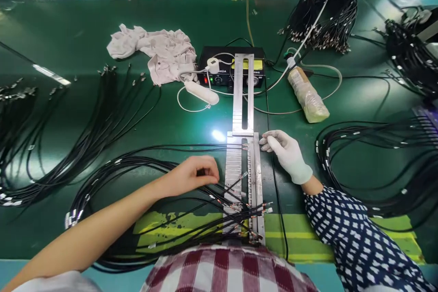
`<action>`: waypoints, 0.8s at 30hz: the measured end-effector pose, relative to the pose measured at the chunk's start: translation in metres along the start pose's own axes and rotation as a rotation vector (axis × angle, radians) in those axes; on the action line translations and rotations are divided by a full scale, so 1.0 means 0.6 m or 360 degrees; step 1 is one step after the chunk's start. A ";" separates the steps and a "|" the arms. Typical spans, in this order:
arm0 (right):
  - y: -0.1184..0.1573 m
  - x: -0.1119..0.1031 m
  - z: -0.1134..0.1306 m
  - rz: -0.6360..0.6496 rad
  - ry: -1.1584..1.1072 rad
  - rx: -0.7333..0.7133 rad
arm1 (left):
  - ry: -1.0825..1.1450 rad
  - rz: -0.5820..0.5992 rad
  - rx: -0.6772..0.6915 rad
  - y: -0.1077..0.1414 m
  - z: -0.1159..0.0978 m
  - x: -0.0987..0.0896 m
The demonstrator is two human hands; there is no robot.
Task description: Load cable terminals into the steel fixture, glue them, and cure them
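My bare left hand [193, 172] is left of the slotted metal fixture [233, 159], its thumb and forefinger closed together over the black cables [137, 160]. One cable appears to be pinched at the fingertips. My right hand [285, 153], in a white glove, is at the fixture's right edge with thumb and fingers drawn together; whatever is between them is too small to make out. Two cables lie straight across the upper slots, their small connectors [245, 147] resting on the fixture. Lower down, several loose cable ends [236, 205] with connectors cross it at different angles.
Behind the fixture stands a black control box [219, 66] with a white device [201, 92] in front. A crumpled cloth [171, 50] lies left of the box, a plastic-wrapped bottle [308, 93] right. Cable bundles [323, 13] occupy both sides. Yellow-green tape [301, 237] marks the front edge.
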State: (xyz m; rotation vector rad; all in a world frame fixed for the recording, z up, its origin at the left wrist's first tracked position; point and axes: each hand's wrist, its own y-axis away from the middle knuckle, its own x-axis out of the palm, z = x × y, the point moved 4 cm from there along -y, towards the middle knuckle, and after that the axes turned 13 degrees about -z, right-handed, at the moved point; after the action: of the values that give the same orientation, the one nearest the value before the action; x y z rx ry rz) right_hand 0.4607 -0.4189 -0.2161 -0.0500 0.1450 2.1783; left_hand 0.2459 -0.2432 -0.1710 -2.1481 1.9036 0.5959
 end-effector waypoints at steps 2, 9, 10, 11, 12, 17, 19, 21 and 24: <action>0.003 -0.001 0.003 -0.0006 -0.0003 -0.0002 | -0.0124 -0.0240 0.0021 -0.014 0.004 -0.012; 0.040 -0.025 -0.002 0.0014 0.0073 -0.0070 | -0.0991 -0.0528 0.0614 -0.042 0.015 0.009; 0.043 -0.028 -0.004 0.0016 0.0095 -0.0080 | -0.1034 -0.0523 0.0674 -0.042 0.017 0.013; 0.045 -0.030 -0.006 0.0014 0.0106 -0.0086 | -0.1062 -0.0525 0.0725 -0.042 0.019 0.015; 0.045 -0.031 -0.007 0.0009 0.0106 -0.0087 | -0.1075 -0.0537 0.0773 -0.042 0.020 0.016; 0.039 -0.027 -0.009 -0.0002 0.0107 -0.0094 | -0.1007 -0.0570 0.1009 -0.045 0.020 0.011; 0.039 -0.027 -0.009 -0.0003 0.0100 -0.0098 | -0.0997 -0.0561 0.1050 -0.050 0.019 0.011; 0.040 -0.026 -0.008 0.0001 0.0083 -0.0097 | -0.1009 -0.0565 0.1078 -0.056 0.016 0.011; 0.042 -0.025 -0.007 0.0013 0.0070 -0.0098 | -0.1022 -0.0544 0.1108 -0.063 0.012 0.012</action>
State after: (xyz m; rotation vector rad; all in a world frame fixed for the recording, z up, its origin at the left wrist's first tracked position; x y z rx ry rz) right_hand 0.4487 -0.4458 -0.2167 -0.1323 0.1033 2.1908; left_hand 0.2828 -0.2412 -0.1849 -1.5204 1.1315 0.3965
